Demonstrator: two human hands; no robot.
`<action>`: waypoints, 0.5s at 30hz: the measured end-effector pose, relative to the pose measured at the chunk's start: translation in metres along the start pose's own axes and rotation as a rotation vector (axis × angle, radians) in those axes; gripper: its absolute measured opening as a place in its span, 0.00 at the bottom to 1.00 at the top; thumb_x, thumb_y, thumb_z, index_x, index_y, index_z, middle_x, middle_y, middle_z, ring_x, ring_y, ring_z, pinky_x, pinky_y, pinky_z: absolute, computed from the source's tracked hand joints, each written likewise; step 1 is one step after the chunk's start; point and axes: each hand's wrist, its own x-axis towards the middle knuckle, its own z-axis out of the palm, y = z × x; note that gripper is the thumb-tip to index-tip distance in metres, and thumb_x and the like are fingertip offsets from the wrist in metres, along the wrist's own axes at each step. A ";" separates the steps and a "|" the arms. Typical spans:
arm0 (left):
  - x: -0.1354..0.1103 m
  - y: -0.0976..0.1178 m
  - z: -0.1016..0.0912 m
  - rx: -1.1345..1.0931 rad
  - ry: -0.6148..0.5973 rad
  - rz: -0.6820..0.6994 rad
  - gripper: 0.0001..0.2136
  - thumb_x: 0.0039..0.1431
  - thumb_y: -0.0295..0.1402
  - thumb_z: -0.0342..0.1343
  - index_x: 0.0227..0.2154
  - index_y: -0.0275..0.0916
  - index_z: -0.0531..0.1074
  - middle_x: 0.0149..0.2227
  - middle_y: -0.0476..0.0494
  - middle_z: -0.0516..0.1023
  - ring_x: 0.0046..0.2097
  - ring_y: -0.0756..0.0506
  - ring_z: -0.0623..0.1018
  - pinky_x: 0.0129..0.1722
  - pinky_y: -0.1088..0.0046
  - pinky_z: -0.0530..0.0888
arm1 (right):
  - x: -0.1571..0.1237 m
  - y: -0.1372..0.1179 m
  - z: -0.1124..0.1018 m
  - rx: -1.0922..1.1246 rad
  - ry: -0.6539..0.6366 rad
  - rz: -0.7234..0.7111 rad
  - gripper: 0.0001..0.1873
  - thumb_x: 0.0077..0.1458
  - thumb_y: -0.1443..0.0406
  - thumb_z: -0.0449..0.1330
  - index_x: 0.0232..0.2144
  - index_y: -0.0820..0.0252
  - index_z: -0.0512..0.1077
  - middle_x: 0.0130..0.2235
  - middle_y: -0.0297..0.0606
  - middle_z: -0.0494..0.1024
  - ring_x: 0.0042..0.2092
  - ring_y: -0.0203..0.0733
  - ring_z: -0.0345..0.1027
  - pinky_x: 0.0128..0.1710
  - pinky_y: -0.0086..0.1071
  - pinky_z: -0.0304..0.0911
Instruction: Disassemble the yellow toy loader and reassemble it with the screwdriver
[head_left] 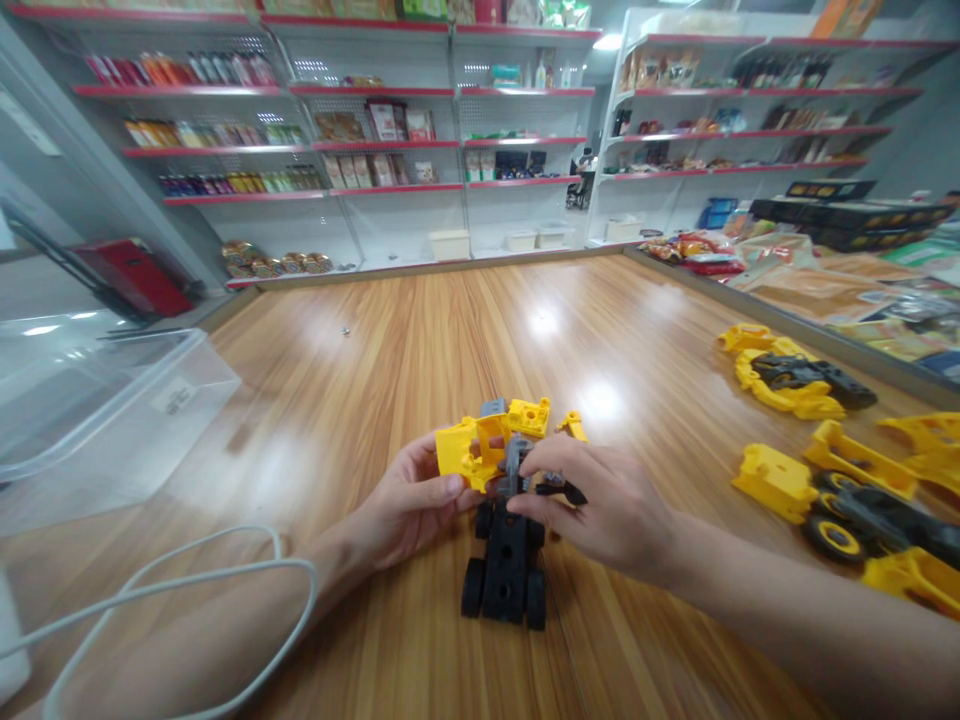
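A black toy vehicle chassis with four wheels [506, 570] stands on the wooden table [420, 350] in front of me. A yellow cab block [469, 450] and other yellow and grey parts [527, 416] sit at its far end. My left hand [409, 500] is closed on the yellow cab block, thumb on its front. My right hand [600, 505] pinches a small grey and black part [517, 478] where the cab meets the chassis.
A clear plastic bin [90, 420] stands at the left, with a white cable loop [187, 590] near it. Yellow and black toy vehicle parts [795, 380] [862, 500] lie at the right. Store shelves with goods line the back.
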 end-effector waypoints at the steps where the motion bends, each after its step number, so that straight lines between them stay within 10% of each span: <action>1: 0.000 -0.001 -0.001 0.011 -0.003 0.007 0.17 0.55 0.25 0.60 0.48 0.38 0.71 0.46 0.41 0.78 0.48 0.43 0.78 0.52 0.65 0.75 | 0.000 0.000 0.000 -0.009 0.011 0.009 0.14 0.56 0.63 0.64 0.43 0.58 0.66 0.39 0.35 0.78 0.39 0.35 0.74 0.40 0.27 0.68; 9: -0.005 -0.008 0.008 0.597 -0.018 0.390 0.18 0.56 0.18 0.57 0.48 0.41 0.71 0.47 0.43 0.76 0.48 0.49 0.77 0.49 0.75 0.74 | -0.004 0.001 0.004 0.012 -0.038 0.095 0.26 0.55 0.69 0.61 0.56 0.56 0.62 0.50 0.37 0.76 0.49 0.38 0.72 0.49 0.30 0.67; 15: -0.008 -0.006 0.007 0.992 -0.049 0.717 0.14 0.52 0.14 0.55 0.37 0.37 0.68 0.58 0.32 0.68 0.58 0.36 0.70 0.54 0.57 0.72 | -0.004 0.002 0.007 -0.001 -0.011 0.074 0.21 0.56 0.70 0.61 0.52 0.58 0.64 0.47 0.37 0.77 0.48 0.38 0.72 0.49 0.31 0.67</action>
